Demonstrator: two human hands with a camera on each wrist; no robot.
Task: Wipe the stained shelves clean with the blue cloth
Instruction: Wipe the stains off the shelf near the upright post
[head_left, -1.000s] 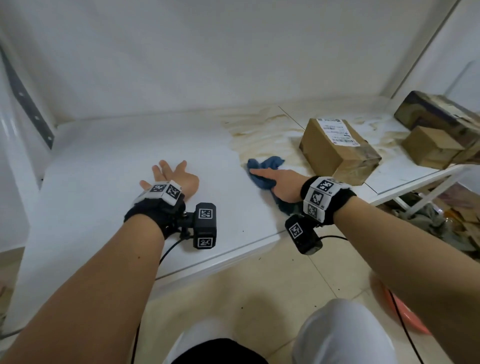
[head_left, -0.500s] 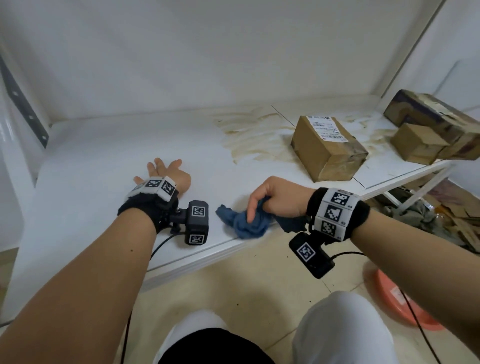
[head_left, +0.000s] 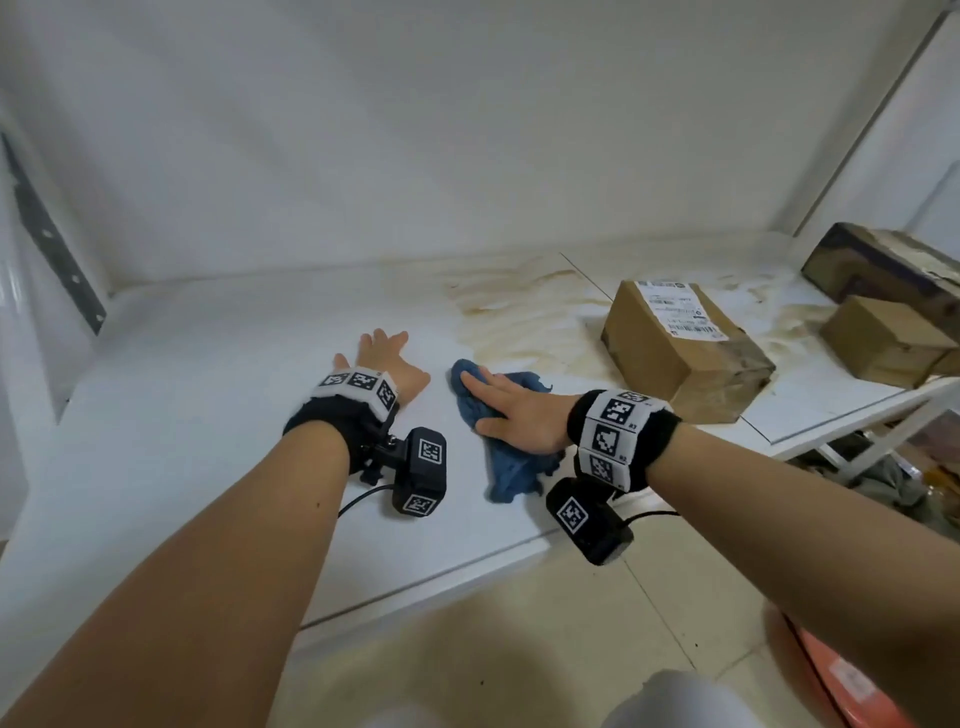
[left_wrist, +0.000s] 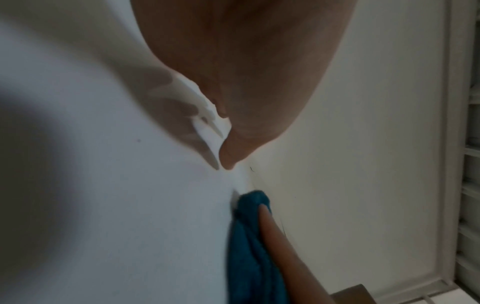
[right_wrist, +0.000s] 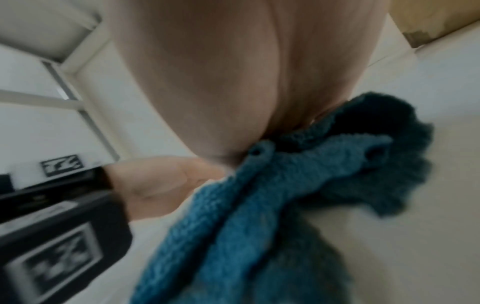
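Right hand (head_left: 519, 415) is flat on the cloth (head_left: 506, 462), fingers straight, pressing it into the shelf (head_left: 208, 415) rather than gripping it. Left hand (head_left: 387, 364) is spread flat on the bare white part, holding nothing, just bracing. The cloth sits right at the near edge of the brown stain (head_left: 524, 322), which runs back toward the wall and past the box (head_left: 680, 358). I'd say keep the palm weight on and push forward into the streaks in overlapping passes. The trailing end is bunched near the shelf lip, so it could drag off. The box probably needs shifting to reach what's under it.
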